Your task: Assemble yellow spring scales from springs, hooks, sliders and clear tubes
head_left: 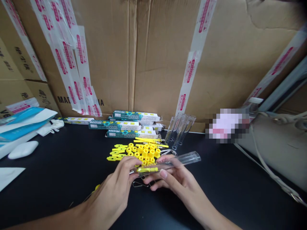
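Left hand and right hand are both clamped on a clear plastic tube. Pretty see-through (yellow part sitting inside).

Clear plastic tube, bright yellow plastic rings, black tabletop, red-printed white tape

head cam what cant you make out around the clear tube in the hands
Head view:
- Left end of the clear plastic tube: hidden by the left hand.
- Blurred object right of the tube: pixelated, cannot tell what it is.
- Print on the boxed packs: too small to read.
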Motion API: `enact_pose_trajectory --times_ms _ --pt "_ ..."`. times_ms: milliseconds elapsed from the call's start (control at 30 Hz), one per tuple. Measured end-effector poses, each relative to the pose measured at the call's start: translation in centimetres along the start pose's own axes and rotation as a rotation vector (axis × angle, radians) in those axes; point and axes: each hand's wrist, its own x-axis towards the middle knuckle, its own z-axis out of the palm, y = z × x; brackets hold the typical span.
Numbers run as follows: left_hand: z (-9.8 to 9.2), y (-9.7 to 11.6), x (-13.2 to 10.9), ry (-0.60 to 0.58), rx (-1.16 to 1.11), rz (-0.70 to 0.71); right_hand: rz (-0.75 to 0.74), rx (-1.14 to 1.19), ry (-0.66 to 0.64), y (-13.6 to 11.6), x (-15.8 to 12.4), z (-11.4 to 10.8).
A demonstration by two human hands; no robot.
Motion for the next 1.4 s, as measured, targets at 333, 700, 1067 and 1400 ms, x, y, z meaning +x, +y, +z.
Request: enact_pose_trajectory --times_ms 333,700,1067,1400 --pt "0.1 0.2 0.1 0.142 -0.148 0.076 -0.016 0.027 0.021 0.3 0.2 -0.3" --pt "-0.3 0.5 0.2 0.119 -0.177 0.190 0.033 0.047 -0.007 0.6 0.2 0.2" --pt "0.0 0.9 0.6 0.085 -0.085 0.138 0.018 0.213 -0.029 1.1 0.9 1.8" --pt "-0.3 0.6 0.4 -0.009 0.114 0.089 -0.004 0.136 0.065 0.3 0.7 0.9"
